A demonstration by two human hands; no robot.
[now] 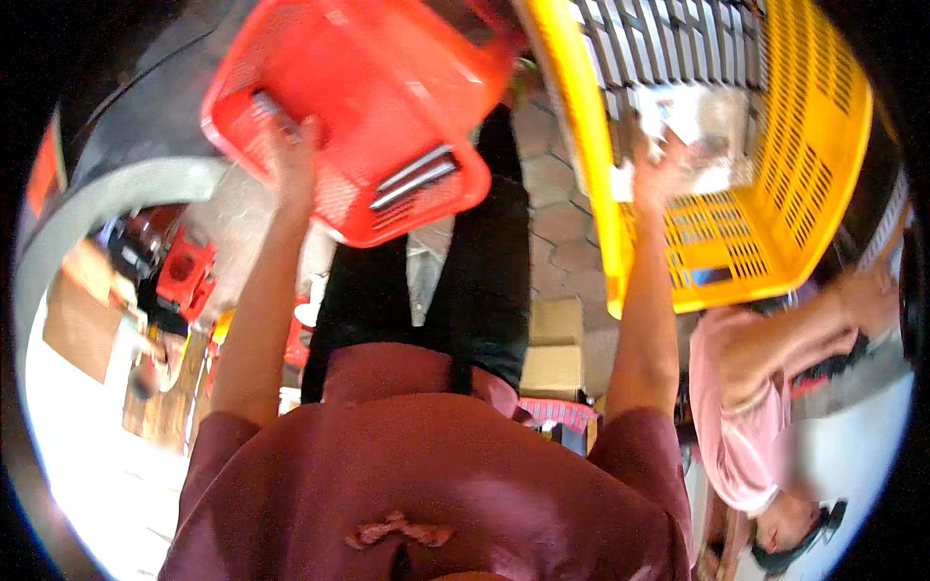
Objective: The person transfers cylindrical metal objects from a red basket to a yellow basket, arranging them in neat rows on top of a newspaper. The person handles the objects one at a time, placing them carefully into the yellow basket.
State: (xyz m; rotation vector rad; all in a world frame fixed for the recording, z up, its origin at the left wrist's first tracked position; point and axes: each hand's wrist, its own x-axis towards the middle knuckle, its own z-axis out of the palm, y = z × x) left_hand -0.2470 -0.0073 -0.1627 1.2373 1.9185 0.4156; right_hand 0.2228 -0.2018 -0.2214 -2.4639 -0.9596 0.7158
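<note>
My left hand reaches into a red plastic basket, its fingers closed around a short dark metal bar. Two more slim metal bars lie side by side at the basket's near end. Over on the right, my right hand is inside a yellow plastic crate, at a white sheet. Motion smears its fingers, and I cannot make out whether they grip anything. Beyond the sheet, many similar metal bars lie in rows in the crate.
Another person in a pink shirt is close on the right, an arm stretched out beside the crate. Cardboard boxes stand on the paved floor. A red plastic object and other clutter lie at the left.
</note>
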